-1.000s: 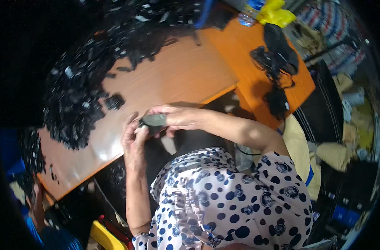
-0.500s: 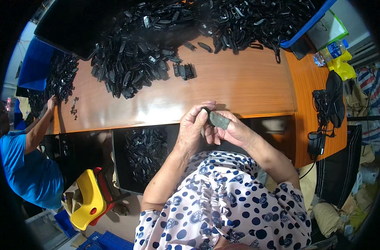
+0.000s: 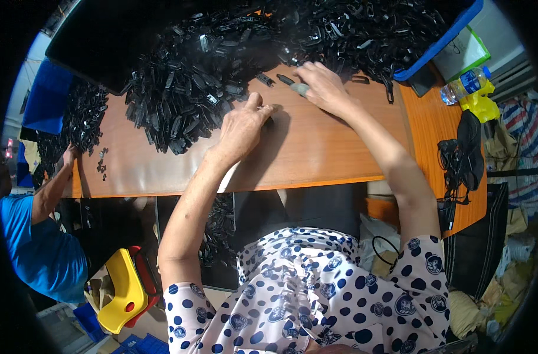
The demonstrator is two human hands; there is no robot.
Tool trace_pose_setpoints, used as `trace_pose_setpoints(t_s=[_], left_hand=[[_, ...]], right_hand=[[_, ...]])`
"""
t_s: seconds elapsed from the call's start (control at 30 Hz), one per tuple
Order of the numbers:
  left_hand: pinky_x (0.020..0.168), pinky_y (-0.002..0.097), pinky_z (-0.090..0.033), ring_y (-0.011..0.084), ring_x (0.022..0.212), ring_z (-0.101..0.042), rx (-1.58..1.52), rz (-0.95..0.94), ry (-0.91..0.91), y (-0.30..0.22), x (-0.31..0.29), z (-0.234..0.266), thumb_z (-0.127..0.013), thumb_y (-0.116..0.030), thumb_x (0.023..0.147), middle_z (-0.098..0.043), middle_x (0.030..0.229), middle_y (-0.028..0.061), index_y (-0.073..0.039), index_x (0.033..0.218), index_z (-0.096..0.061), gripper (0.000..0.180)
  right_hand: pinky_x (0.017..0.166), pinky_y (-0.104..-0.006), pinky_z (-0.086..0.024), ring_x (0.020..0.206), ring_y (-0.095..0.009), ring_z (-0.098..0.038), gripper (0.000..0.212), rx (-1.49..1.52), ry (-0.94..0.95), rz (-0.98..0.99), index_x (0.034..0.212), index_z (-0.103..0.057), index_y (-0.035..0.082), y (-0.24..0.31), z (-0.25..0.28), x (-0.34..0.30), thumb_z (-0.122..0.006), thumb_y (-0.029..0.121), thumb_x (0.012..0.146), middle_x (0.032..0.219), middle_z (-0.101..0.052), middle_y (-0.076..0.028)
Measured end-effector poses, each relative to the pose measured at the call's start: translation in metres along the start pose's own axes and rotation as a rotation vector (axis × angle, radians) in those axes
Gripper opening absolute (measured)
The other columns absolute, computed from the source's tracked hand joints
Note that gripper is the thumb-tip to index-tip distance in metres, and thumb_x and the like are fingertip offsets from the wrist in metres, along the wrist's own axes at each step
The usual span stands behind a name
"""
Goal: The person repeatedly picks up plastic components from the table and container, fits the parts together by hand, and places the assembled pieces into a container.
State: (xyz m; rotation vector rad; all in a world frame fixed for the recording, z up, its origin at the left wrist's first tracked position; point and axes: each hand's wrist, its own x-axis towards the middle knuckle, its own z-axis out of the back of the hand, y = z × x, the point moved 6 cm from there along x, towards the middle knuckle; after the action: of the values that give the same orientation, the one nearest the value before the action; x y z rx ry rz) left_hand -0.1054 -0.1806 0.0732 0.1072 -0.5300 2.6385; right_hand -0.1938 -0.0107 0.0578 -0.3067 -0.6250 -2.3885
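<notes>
My left hand [image 3: 243, 123] is over the table beside the front of a large pile of small black plastic parts [image 3: 180, 97]. Its fingers curl downward and inward, and whatever they grip is hidden beneath them. My right hand [image 3: 325, 89] reaches to the edge of a second heap of black parts [image 3: 363, 35], thumb and fingers apart. A grey-green cover [image 3: 300, 89] wraps its thumb. Just left of that thumb lies a single elongated black part [image 3: 285, 78], and another loose part [image 3: 265, 79] lies farther left.
A blue bin [image 3: 446, 47] borders the right heap. A water bottle [image 3: 465, 85], a yellow bag [image 3: 481, 105] and black cables [image 3: 455, 162] sit at the right. A co-worker in a blue shirt [image 3: 45, 248] works at the left, near a yellow chair [image 3: 124, 292].
My hands were together in front of my body around a small dark thing. They have parted and moved forward over the table, left hand to the small stack's place, right hand to the heap.
</notes>
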Motion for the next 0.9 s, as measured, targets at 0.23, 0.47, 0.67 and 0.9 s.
trace_pose_setpoints(t_s=[0.23,0.47,0.67,0.9], left_hand=[[0.075,0.0421,-0.050,0.0332,0.087,-0.060,0.123,-0.181,0.023,0.007,0.018,0.002,-0.058,-0.001,0.078,-0.056,0.095,0.0154,-0.001,0.098,-0.060,0.020],[0.071,0.0382,-0.048,0.0302,0.088,-0.062,-0.470,0.287,0.042,0.037,-0.004,-0.007,-0.068,-0.012,0.081,-0.063,0.095,0.0193,0.001,0.095,-0.053,0.024],[0.084,0.0272,-0.044,0.0151,0.098,-0.054,-0.987,0.313,-0.086,0.010,-0.042,-0.030,-0.066,-0.014,0.084,-0.060,0.106,0.0067,-0.002,0.116,-0.057,0.035],[0.079,0.0291,-0.047,0.0183,0.085,-0.060,-0.942,0.218,-0.017,-0.035,-0.051,-0.069,-0.060,0.001,0.086,-0.062,0.097,0.0107,0.001,0.112,-0.056,0.027]], right_hand=[[0.080,-0.0415,-0.048,0.089,-0.033,-0.057,0.017,-0.255,0.073,0.046,0.094,-0.061,0.002,0.007,-0.038,0.043,-0.063,0.011,0.080,0.091,-0.062,-0.017],[0.043,-0.0294,-0.043,0.060,-0.015,-0.062,0.020,0.632,0.108,-0.491,0.097,-0.054,0.003,0.009,-0.018,0.007,-0.064,0.015,0.083,0.074,-0.064,-0.013],[0.061,-0.0283,-0.051,0.076,-0.015,-0.065,0.039,0.834,0.109,-0.525,0.115,-0.053,0.006,0.050,-0.016,-0.060,-0.060,0.004,0.077,0.087,-0.065,-0.010],[0.063,-0.0238,-0.049,0.078,-0.013,-0.058,0.035,1.404,0.047,-0.520,0.111,-0.054,0.000,0.064,-0.032,-0.116,-0.048,-0.012,0.079,0.095,-0.060,-0.008]])
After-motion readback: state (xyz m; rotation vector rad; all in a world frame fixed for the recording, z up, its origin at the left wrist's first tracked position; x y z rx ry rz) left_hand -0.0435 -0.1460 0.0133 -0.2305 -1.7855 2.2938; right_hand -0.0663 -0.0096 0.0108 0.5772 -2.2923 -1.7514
